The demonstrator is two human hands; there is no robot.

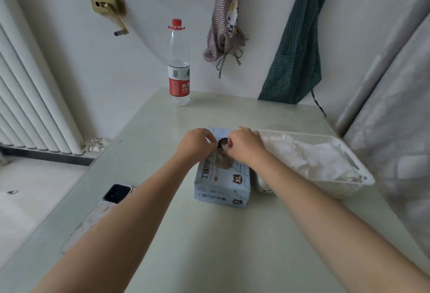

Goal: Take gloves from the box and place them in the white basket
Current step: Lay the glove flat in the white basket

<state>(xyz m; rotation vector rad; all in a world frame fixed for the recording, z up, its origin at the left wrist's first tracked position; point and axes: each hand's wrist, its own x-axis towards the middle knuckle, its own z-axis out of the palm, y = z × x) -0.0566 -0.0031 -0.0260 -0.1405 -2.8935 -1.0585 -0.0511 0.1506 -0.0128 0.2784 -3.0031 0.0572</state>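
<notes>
Lower left: phone (102, 209) on the desk (209, 246), partly hidden under the left forearm. Centre: box (222, 181), beside the basket (344, 153) at right centre. Above the box's opening, left hand (196, 142) and right hand (246, 146), each grip pinching a thin, hard-to-make-out glove (221, 155). In the basket, heaped white gloves (309, 155). Upper centre: bottle (178, 64).

Both hands (221, 143) over glove box (222, 185)
</notes>
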